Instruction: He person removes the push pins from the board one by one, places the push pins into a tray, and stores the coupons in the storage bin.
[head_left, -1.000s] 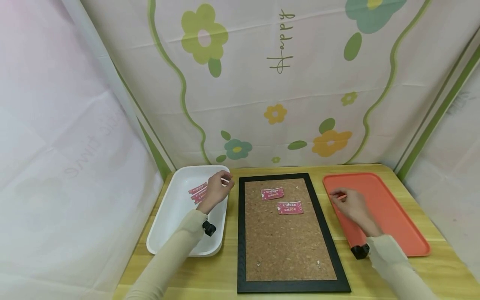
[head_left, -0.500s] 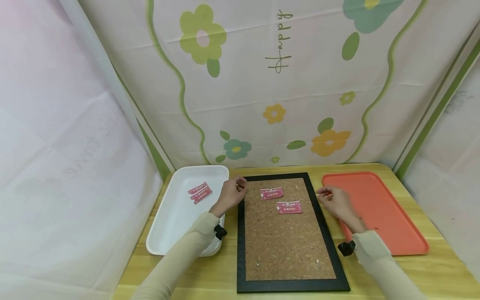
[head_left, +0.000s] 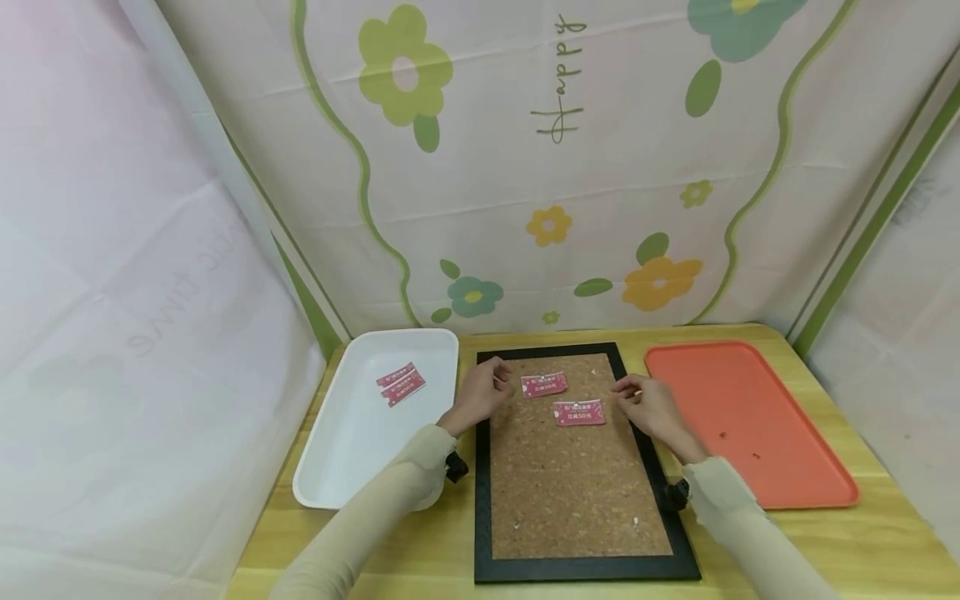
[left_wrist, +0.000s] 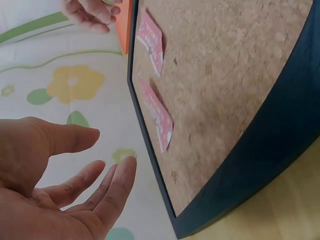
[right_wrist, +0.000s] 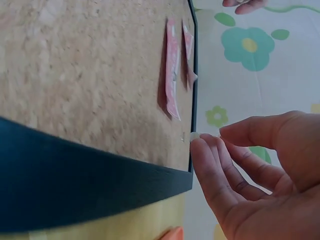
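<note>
Both hands have moved inward from the trays to the cork board [head_left: 573, 467]. The left hand [head_left: 480, 393], a second ago over the white tray [head_left: 352, 450], now hovers at the board's upper left edge beside the upper pink ticket [head_left: 544, 384], fingers loosely spread and holding nothing. The right hand [head_left: 651, 408] has left the orange tray [head_left: 780, 450] and sits just right of the lower pink ticket [head_left: 578, 412], fingertips pinching a small white pin [right_wrist: 194, 136]. Two more tickets [head_left: 401, 385] remain in the white tray.
</note>
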